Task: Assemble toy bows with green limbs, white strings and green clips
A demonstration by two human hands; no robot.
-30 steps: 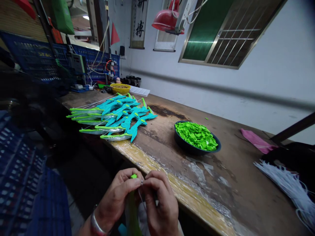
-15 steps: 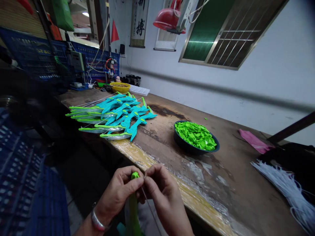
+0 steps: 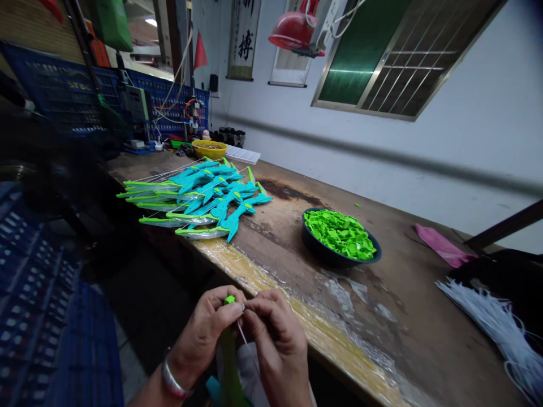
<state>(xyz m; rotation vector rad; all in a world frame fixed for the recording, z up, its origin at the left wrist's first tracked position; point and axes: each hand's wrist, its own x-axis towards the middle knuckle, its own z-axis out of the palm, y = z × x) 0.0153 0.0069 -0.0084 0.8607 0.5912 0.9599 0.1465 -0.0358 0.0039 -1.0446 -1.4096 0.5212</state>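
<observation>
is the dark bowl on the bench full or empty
The dark bowl is full: small green pieces are heaped to about its rim, hiding its bottom.

White wall [image 3: 466, 124] spreading from twelve to three o'clock, set with a metal-framed window [image 3: 384, 59], half green, half barred, near two. At twelve, red lamp [image 3: 292, 34] hanging before calligraphy scroll [image 3: 245, 42]. Brown, stained workbench [image 3: 424, 316] stretching toward four. Dark floor [image 3: 161, 271] at eight. Bright light [image 3: 150, 22] toward eleven.
</observation>
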